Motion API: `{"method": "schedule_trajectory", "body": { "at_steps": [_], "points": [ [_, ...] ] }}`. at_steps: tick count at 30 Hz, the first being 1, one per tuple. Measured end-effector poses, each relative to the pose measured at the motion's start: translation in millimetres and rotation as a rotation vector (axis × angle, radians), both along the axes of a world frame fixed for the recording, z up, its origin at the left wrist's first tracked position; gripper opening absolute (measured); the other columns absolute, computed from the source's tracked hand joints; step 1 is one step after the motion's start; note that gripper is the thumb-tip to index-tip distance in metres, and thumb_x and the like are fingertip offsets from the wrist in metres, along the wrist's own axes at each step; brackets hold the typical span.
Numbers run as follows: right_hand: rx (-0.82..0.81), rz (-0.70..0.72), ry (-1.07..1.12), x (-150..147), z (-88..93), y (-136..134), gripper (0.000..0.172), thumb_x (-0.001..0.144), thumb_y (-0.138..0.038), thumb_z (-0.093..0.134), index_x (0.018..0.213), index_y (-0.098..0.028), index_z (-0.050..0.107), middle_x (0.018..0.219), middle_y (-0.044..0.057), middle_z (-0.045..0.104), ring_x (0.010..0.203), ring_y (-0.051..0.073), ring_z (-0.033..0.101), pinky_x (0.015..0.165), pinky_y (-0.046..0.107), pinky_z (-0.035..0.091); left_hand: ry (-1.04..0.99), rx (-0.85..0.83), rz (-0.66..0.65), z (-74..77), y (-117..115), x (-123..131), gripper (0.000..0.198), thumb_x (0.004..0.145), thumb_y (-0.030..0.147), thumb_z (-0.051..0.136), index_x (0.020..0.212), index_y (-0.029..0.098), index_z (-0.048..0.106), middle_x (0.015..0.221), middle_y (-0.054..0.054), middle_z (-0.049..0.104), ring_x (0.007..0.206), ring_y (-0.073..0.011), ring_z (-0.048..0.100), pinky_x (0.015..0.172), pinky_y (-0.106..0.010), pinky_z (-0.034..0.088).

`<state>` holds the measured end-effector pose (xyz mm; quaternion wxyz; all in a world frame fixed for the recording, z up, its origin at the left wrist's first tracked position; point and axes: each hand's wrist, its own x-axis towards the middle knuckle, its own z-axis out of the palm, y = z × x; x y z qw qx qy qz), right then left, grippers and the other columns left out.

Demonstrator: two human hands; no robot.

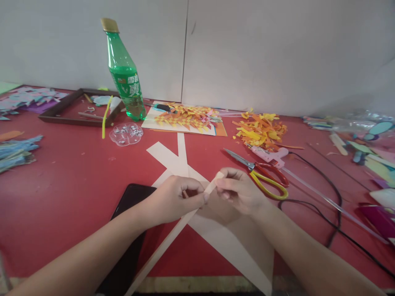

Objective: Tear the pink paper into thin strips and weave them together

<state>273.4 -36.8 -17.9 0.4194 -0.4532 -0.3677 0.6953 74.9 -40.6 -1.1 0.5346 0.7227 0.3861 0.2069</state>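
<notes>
Between my two hands stretches a narrow cream paper strip point(213, 183). My left hand point(177, 197) pinches it between thumb and fingers, and its long tail runs down toward the front edge. At the strip's upper end, my right hand point(239, 189) grips it with thumb and fingertips. Under my hands lie wider cream paper strips point(168, 158), overlapping and crossing. A black phone-like slab point(131, 201) rests flat beneath my left forearm. Scissors point(257, 170) with one red and one yellow handle lie just beyond my right hand, blades apart.
A pink glue gun point(271, 155) with a black cord lies at right. Yellow and orange paper scraps point(262, 129) are heaped behind it. At the back stand a green bottle point(125, 78) and a dark frame point(66, 119). A clear dish point(126, 134) holds small pieces.
</notes>
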Motion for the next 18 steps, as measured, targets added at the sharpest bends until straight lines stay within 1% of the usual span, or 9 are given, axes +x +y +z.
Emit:
{"method": "schedule_trajectory", "body": {
  "at_steps": [3,6,9,11,13,16,18],
  "points": [
    [0.002,-0.026,0.024,3.9,1.5,2.4,0.025,0.058,-0.025,0.081,0.051,-0.016,0.058,0.049,-0.003,0.058,0.037,0.004,0.044,0.033,0.015,0.027,0.022,0.003,0.014,0.0,-0.6,-0.4,0.027,0.085,0.031,0.052,0.066,0.014,0.063,0.059,0.001,0.055,0.055,-0.0086,0.044,0.05,-0.019,0.033],
    [0.02,-0.029,0.015,4.7,2.8,2.2,0.025,0.06,-0.025,0.08,0.052,-0.016,0.059,0.049,-0.003,0.057,0.038,0.004,0.044,0.033,0.015,0.027,0.044,-0.005,0.015,1.2,-1.0,-0.5,0.026,0.084,0.029,0.051,0.071,0.014,0.067,0.062,0.0,0.059,0.055,-0.009,0.046,0.05,-0.019,0.033],
    [0.051,-0.001,-0.011,3.2,0.8,-0.3,0.021,0.064,-0.029,0.079,0.059,-0.016,0.063,0.053,-0.002,0.059,0.04,0.005,0.046,0.035,0.016,0.031,0.053,-0.004,0.023,2.2,-0.9,-0.2,0.028,0.085,0.03,0.05,0.071,0.014,0.068,0.061,0.001,0.058,0.054,-0.0085,0.044,0.049,-0.019,0.032],
    [0.071,0.058,-0.039,1.8,-2.3,-2.2,0.019,0.068,-0.032,0.077,0.063,-0.016,0.066,0.056,-0.001,0.06,0.042,0.006,0.048,0.035,0.017,0.032,0.041,-0.007,0.028,2.0,-0.9,0.1,0.03,0.086,0.032,0.05,0.069,0.014,0.066,0.06,0.001,0.056,0.053,-0.0079,0.042,0.048,-0.019,0.031],
    [0.092,0.092,-0.061,0.3,-5.0,-3.8,0.021,0.07,-0.033,0.075,0.063,-0.016,0.066,0.056,-0.001,0.061,0.041,0.006,0.048,0.035,0.018,0.032,0.026,-0.013,0.033,0.9,-1.0,0.5,0.031,0.086,0.034,0.051,0.065,0.014,0.062,0.057,0.003,0.052,0.051,-0.007,0.039,0.046,-0.018,0.029],
    [0.125,0.069,-0.071,-2.1,-6.7,-5.3,0.024,0.072,-0.032,0.074,0.059,-0.016,0.062,0.053,-0.002,0.058,0.04,0.006,0.046,0.036,0.018,0.031,0.012,-0.041,0.04,-1.2,-1.2,0.9,0.033,0.083,0.036,0.054,0.058,0.015,0.052,0.051,0.005,0.042,0.046,-0.0054,0.034,0.042,-0.017,0.025],
    [0.146,0.053,-0.069,-3.2,-6.6,-5.5,0.024,0.071,-0.031,0.074,0.058,-0.016,0.06,0.052,-0.003,0.057,0.04,0.005,0.046,0.037,0.018,0.032,0.005,-0.066,0.042,-1.8,-1.0,0.8,0.034,0.082,0.036,0.057,0.057,0.015,0.049,0.05,0.006,0.039,0.044,-0.0049,0.033,0.04,-0.017,0.024]
  ]
}}
